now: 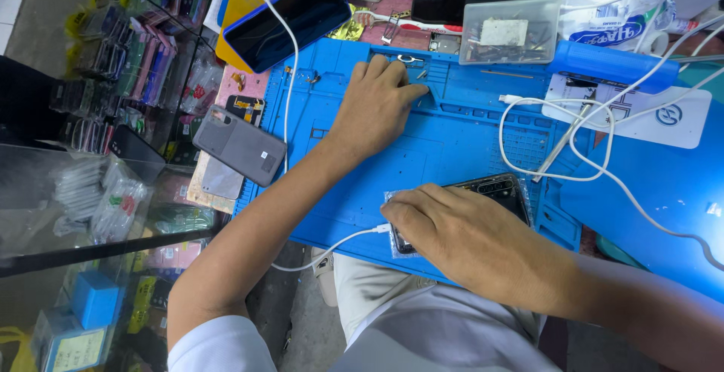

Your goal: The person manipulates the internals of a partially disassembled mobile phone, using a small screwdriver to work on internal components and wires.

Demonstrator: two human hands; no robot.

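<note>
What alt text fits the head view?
A person's right hand presses on a dark phone with a white cable plugged in, on a blue repair mat. Their left hand reaches into the mat's small trays; a grey phone lies left.

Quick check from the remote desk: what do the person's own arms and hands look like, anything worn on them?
Both arms are bare from the short sleeves down. The left sleeve is white or very pale; the right sleeve looks pale too, tinted bluish by the light. The left hand and right hand wear no gloves. No rings, watch or wristband show on them from this view.
</note>
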